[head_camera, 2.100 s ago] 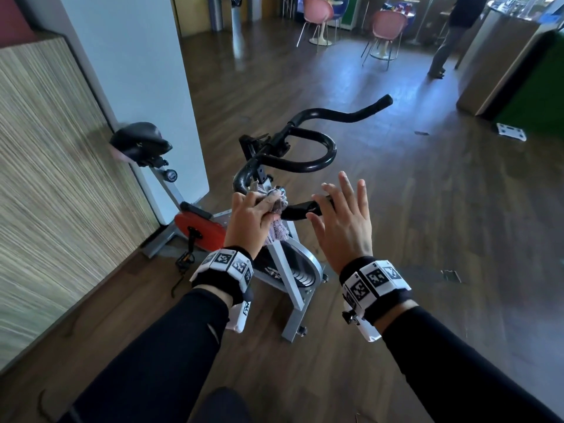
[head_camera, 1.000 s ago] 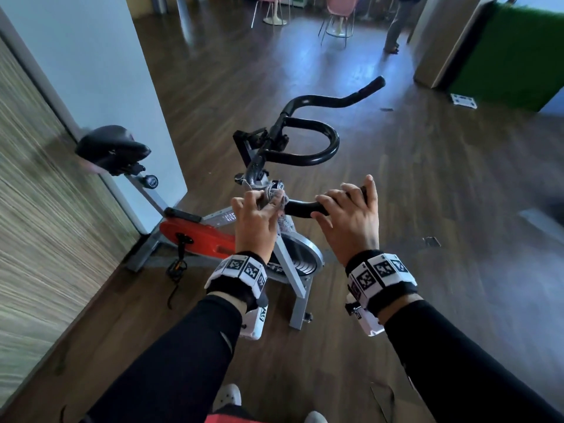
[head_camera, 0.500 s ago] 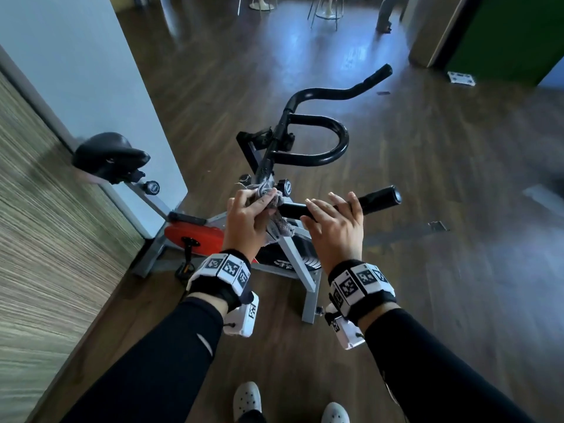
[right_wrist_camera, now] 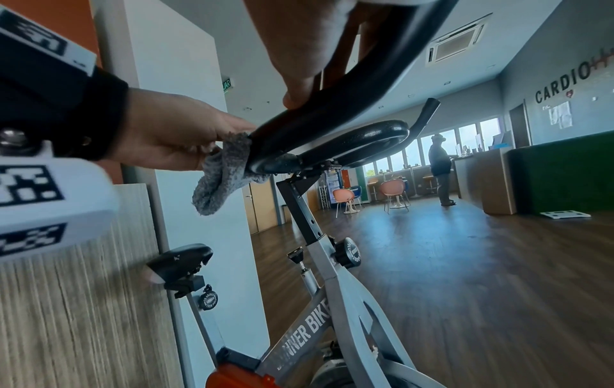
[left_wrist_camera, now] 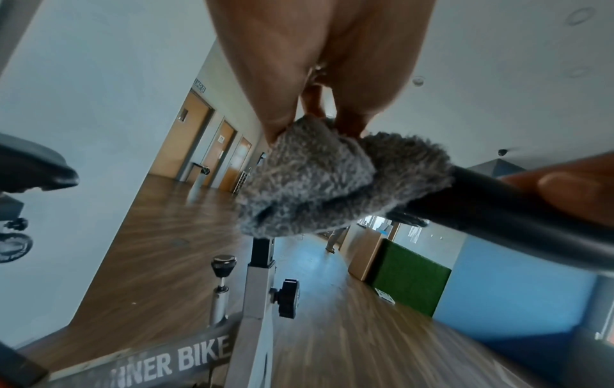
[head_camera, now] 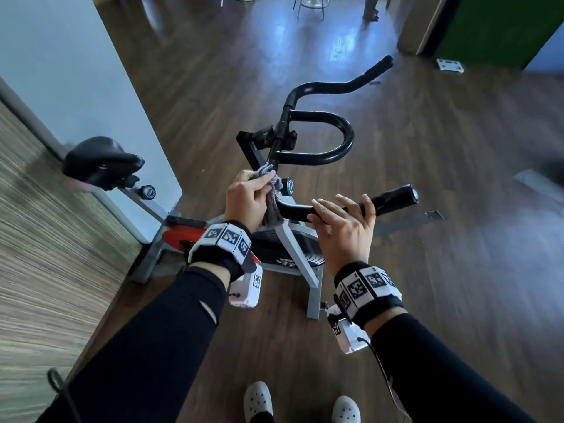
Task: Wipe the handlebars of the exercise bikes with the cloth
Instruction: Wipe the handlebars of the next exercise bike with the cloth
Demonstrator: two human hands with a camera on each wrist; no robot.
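Gripping a grey cloth (head_camera: 270, 195) against the near bar, the left hand (head_camera: 246, 200) had its fingers (left_wrist_camera: 352, 115) curled and pinching the fabric, which wrapped the black handlebar (head_camera: 320, 138) where the near grip met the stem. The right hand (head_camera: 343, 228) lay over that same near grip just beside the cloth, its fingers (head_camera: 351, 203) loosely bent across the top of the tube with the thumb underneath. One exercise bike (head_camera: 293, 239) was in view, with one black saddle (head_camera: 100, 161) and a grey frame carrying white lettering that read "NNER BIKE" (left_wrist_camera: 172, 363); the first letters were cut off. Two black adjustment knobs (right_wrist_camera: 349, 253) stood on the frame near the stem, and a third sat under the saddle, their print too small to read. Each wrist wore one band of black-and-white square markers (head_camera: 227, 236). On the far wall the word "CARDIO" (right_wrist_camera: 563, 85) showed in dark letters. Two pink chairs (right_wrist_camera: 344, 197) stood far off on the wooden floor (head_camera: 457, 239), and one person (right_wrist_camera: 440, 170) stood at a counter beyond them.
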